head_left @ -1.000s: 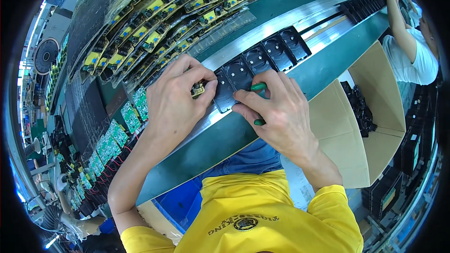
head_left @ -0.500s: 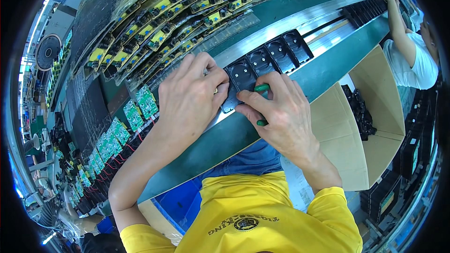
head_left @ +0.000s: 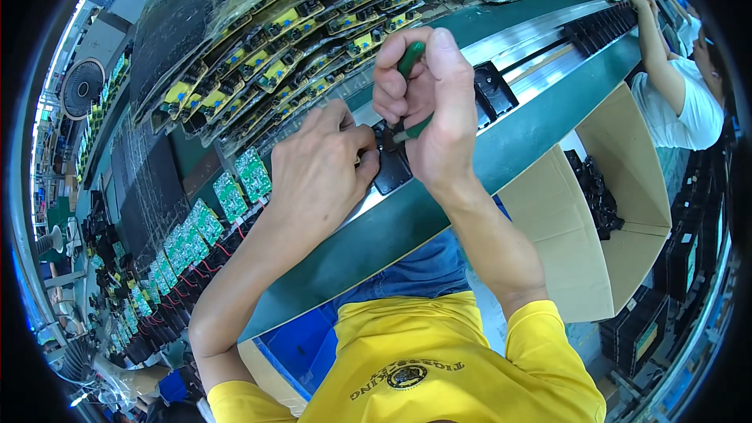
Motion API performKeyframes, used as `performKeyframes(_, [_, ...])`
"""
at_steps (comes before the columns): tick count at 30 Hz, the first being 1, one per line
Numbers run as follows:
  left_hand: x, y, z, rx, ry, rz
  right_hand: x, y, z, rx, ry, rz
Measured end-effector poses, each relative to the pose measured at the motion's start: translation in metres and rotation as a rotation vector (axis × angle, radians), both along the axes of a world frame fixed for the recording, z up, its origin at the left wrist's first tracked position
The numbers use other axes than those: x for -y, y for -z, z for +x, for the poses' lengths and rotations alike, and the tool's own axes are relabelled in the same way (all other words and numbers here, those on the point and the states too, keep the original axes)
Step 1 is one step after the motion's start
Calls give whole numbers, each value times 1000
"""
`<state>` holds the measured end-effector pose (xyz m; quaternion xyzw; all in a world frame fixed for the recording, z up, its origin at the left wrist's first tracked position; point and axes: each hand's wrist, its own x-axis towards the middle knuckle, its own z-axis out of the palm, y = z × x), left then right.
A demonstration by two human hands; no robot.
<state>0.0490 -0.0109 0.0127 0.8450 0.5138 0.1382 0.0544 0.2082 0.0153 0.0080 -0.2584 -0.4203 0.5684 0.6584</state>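
Apparently midway, the right hand [head_left: 445, 110] grips green-handled pliers [head_left: 411, 58] over an unfinished-looking black plastic casing [head_left: 395, 175], inside the table's near edge [head_left: 376, 244]; the left hand [head_left: 317, 166] curls beside it, contents hidden. Stacked circuit boards [head_left: 276, 72] beyond look unused.

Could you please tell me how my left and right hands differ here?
Your left hand shows its back; your right hand shows its thumb and curled fingers. The right hand grips green-handled pliers; what the left hand holds, if anything, is hidden. Both are bare, near a black plastic tray.
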Motion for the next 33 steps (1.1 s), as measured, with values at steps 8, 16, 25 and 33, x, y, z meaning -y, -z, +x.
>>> performKeyframes(8, [-4,7,-5,24,21,14,-9,11,-21,-1,8,-17])
performKeyframes(16, [-5,5,0,22,20,-39,-5,26,-4,3,-43,60])
performKeyframes(25, [-19,-34,-10,-142,107,-222,69,-19,46,1059,214,476])
performKeyframes(33, [-37,-14,-10,-2,43,275,80,19,40,1615,315,626])
